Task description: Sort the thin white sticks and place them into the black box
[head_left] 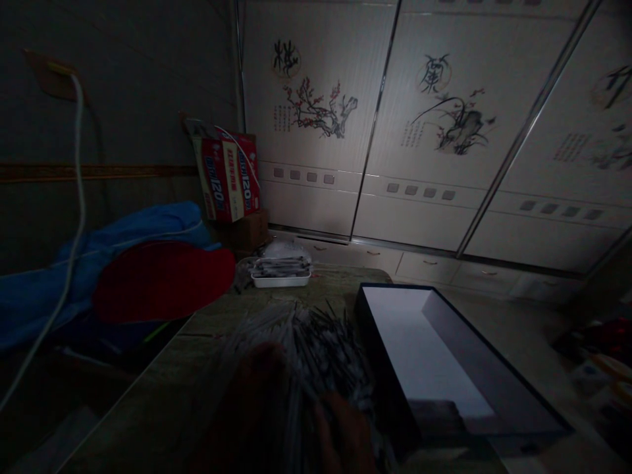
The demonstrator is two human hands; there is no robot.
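A loose pile of thin dark sticks [336, 349] lies on the table, with long pale, translucent plastic strips [266, 319] to its left. My left hand [257, 375] is over the pale strips; its fingers are lost in shadow and blur. At the near edge of the dark sticks, my right hand [345, 428] has its fingers curled together, and what is between them is too dark to name. Right of the pile stands a large open box [395, 329] with dark outer sides and a white inside. A small dark stack [437, 416] lies at its near end.
Behind the pile, a white tray [281, 281] holds more thin dark pieces, with clear plastic beside it. A red cushion-like thing [162, 283] and blue cloth [133, 230] lie left of the table [197, 332]. Red cartons [230, 174] stand before the sliding cabinet doors [316, 151]. A white cable [74, 250] hangs at left.
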